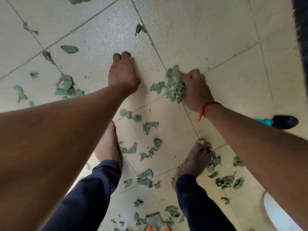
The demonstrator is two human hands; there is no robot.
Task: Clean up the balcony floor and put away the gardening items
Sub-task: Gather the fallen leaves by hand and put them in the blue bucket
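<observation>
Torn green leaf scraps [146, 177] lie scattered over the beige tiled floor [103, 35], around my bare feet and off to the left [66, 85]. My right hand [196, 90], with a red thread on its wrist, grips a bunch of green leaf scraps [175, 85] just above the floor. My left hand [123, 72] reaches down to the tiles left of that bunch, its fingers curled under and nothing visible in it.
A teal and black tool handle [281, 121] lies on the floor by my right forearm. A dark edge [301, 22] runs down the top right. A white object [280, 215] sits bottom right, an orange item [156, 228] at the bottom edge.
</observation>
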